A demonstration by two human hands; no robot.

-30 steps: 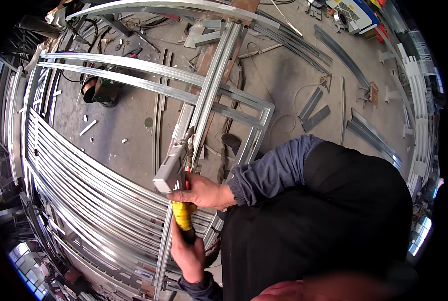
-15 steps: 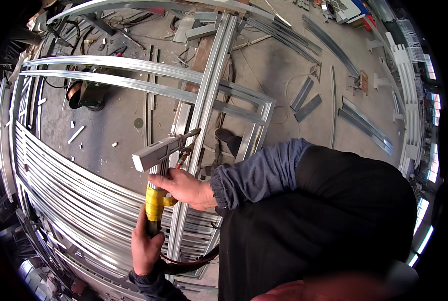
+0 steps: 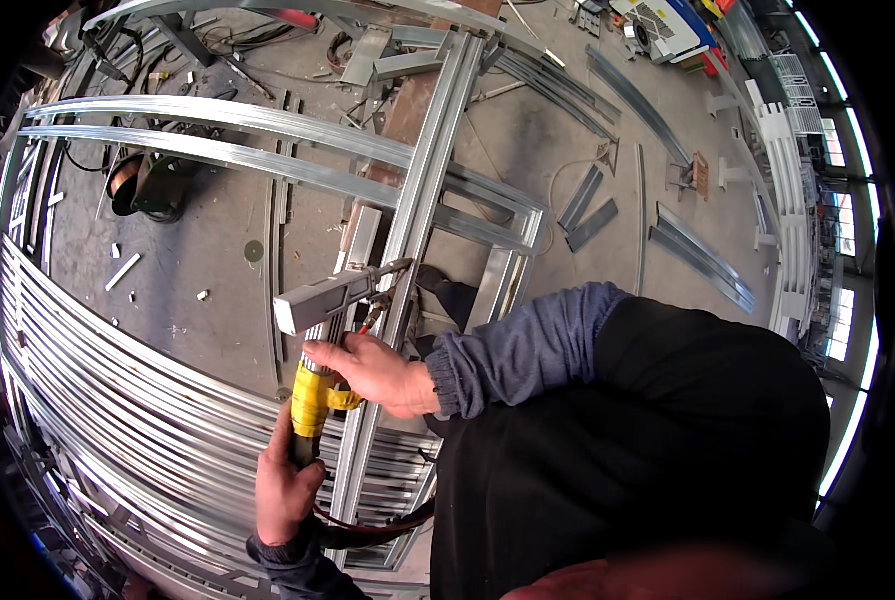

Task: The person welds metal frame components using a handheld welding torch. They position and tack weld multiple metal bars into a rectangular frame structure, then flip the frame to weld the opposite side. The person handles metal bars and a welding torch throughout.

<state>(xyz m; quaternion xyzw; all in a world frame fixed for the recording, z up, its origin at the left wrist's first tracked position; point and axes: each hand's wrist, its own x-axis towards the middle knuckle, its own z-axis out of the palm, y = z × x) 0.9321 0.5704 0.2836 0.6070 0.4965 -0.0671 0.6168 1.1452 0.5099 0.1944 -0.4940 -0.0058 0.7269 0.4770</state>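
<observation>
My right hand (image 3: 372, 375) is closed around the upper grip of a handheld welding gun (image 3: 329, 300), just above the yellow tape wrapped on its handle. Lower down, my left hand (image 3: 285, 490) wraps the dark end of that handle, where a cable (image 3: 367, 535) trails off to the right. The gun has a boxy grey head and a slim nozzle pointing right. Its tip is at a long ribbed metal profile (image 3: 422, 190); whether they touch I cannot tell. This profile lies across two other metal rails (image 3: 227, 125) of a frame.
Many parallel metal bars (image 3: 137, 400) lie at the lower left. A wire spool (image 3: 125, 185) sits on the floor beyond. Loose steel strips (image 3: 702, 262) and short offcuts (image 3: 592, 225) lie on the right. My foot (image 3: 432, 280) is beside the profile.
The whole view has shifted a little, with the floor things sliding left. Both hands keep their grip on the welding gun, and its nozzle stays at about the same spot on the profile.
</observation>
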